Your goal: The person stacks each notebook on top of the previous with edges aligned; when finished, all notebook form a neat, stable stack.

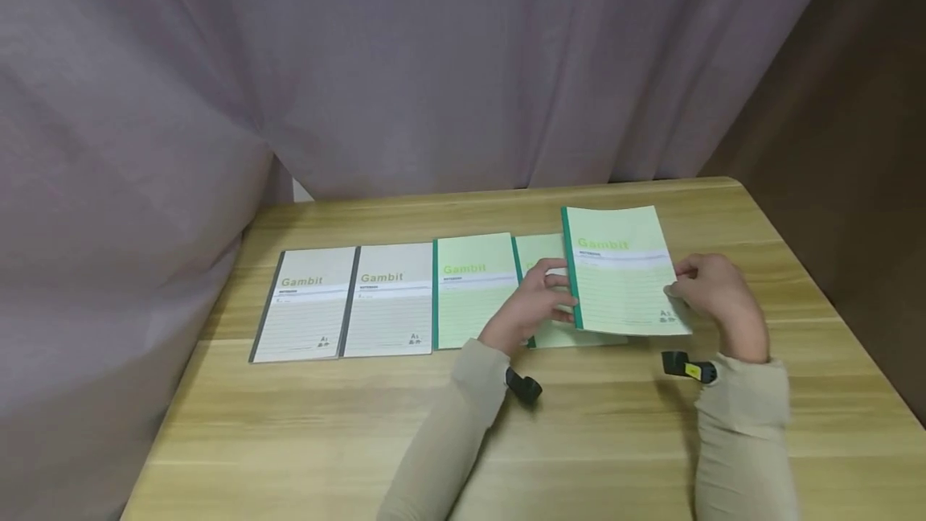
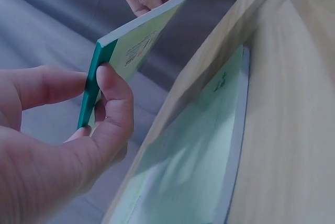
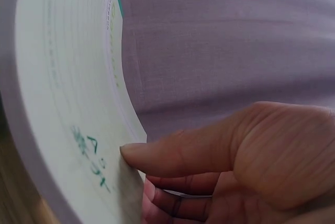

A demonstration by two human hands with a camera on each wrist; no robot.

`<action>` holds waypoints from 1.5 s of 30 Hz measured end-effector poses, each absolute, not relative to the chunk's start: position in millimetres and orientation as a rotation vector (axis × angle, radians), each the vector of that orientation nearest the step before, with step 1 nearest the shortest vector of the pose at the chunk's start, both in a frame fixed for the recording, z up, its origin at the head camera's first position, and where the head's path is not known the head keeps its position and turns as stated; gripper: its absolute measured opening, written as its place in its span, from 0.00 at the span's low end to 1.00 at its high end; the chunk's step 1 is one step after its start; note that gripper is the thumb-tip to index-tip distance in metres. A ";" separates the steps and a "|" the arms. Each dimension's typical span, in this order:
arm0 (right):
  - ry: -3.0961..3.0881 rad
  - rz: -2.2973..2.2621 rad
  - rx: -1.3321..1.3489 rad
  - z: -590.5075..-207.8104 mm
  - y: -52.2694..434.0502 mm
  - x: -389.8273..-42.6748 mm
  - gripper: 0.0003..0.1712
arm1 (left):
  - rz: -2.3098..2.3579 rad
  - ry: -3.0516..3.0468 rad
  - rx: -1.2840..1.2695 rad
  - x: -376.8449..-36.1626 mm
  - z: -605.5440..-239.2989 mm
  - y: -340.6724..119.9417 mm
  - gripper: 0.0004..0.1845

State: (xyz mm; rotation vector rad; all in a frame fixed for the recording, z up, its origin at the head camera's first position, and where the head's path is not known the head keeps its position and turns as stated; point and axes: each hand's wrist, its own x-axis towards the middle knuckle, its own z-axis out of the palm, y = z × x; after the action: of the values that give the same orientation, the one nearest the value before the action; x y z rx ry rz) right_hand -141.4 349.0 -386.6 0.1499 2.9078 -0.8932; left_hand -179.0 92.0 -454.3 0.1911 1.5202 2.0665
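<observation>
Both hands have a grip on the raised green notebook (image 1: 624, 270): the left hand (image 1: 534, 304) pinches its dark green spine between thumb and fingers, as the left wrist view shows plainly, and the right hand (image 1: 716, 289) pinches the opposite open edge near the lower corner, thumb flat on the cover beside the printed mark. The notebook is held just above the worktop (image 1: 405, 416), at the right end of a row of notebooks, tilted a little with its top edge away from the person.

It looks light and thin, a soft-cover pad rather than a board-backed book. The wrist views show the cover and pages bowing in a curve between the two hands, so it flexes readily and would likely sag or fan open if held by one corner alone. The spine is probably the stiffest place to hold; the free edge needs a firmer pinch to keep the pages together. The cover seems smooth, so a light pinch could slip.

Directly beneath it, partly hidden, lies another green notebook (image 1: 550, 296), flat on the worktop; the left hand is over it. To its left lie a third green notebook (image 1: 472, 289), then two grey notebooks (image 1: 346, 304), side by side with edges touching or nearly so. A pale curtain (image 1: 434, 63) hangs behind the worktop. The nearest obstacle seems to be the green notebook below.
</observation>
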 end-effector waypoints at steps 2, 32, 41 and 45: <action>2.903 -0.900 0.141 -386.7 345.7 -143.2 0.20 | 2.066 1.529 0.184 -181.2 -454.2 88.4 0.32; 2.877 -1.076 0.065 -384.8 297.5 -143.1 0.22 | 2.030 1.655 0.164 -178.0 -441.2 29.0 0.33; 2.951 -1.084 -0.031 -384.1 282.1 -151.1 0.20 | 2.067 1.699 0.180 -180.9 -434.0 13.8 0.33; 2.940 -1.104 -0.043 -382.5 273.3 -154.4 0.20 | 2.068 1.728 0.175 -182.0 -431.2 5.4 0.33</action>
State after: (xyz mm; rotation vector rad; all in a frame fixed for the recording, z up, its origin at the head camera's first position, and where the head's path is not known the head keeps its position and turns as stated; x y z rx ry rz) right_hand -154.4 273.3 -382.5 -0.0431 2.9399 -1.1036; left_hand -182.0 5.4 -431.2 0.1751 1.7283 2.0684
